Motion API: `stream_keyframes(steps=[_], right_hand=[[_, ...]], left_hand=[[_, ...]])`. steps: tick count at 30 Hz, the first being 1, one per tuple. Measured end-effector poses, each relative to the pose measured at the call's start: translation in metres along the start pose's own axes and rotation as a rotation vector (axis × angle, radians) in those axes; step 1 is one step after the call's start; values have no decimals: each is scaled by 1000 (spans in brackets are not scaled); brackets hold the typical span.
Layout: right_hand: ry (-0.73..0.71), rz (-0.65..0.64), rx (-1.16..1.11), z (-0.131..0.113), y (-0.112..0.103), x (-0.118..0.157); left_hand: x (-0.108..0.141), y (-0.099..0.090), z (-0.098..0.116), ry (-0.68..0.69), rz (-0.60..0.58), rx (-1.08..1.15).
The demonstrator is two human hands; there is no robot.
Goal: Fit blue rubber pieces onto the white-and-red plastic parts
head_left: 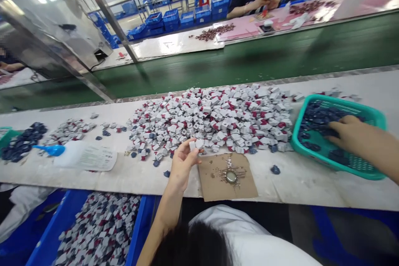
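Left grip point(183, 164) pinched closed on two small white pieces point(199, 144), just below a white-and-red heap point(212, 116), right grip point(346, 133) spread open on dark blue pieces point(318, 117) in a teal basket point(343, 104) right of the heap
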State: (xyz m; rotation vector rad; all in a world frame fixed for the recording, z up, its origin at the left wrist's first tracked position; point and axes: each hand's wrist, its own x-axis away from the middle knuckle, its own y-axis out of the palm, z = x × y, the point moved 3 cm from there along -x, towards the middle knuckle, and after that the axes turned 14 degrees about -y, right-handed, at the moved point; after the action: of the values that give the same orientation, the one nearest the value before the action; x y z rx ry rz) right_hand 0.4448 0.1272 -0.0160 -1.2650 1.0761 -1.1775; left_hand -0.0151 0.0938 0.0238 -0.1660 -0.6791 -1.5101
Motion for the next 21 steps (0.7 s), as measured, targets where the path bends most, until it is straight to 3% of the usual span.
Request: stream_keyframes(steps=[3, 6, 9, 13, 18, 21], right_hand=[[56, -75, -65, -14, -9, 3], [154, -65, -182, -23, -19, 4], [212, -20, -401, -30, -28, 9], [222, 22, -764, -52, -38, 20], [127, 89, -1079, -112, -53, 35], [-26, 3, -1259, -162, -61, 44]], left_hand=[[2, 1, -7, -36, -27, 45], [6, 3, -9, -59, -106, 91], [10, 1, -11, -66, -133, 105], [8, -3, -17, -54, -75, 83], [10, 0, -24, -13, -41, -21], [16, 3, -26, -1, -58, -77]])
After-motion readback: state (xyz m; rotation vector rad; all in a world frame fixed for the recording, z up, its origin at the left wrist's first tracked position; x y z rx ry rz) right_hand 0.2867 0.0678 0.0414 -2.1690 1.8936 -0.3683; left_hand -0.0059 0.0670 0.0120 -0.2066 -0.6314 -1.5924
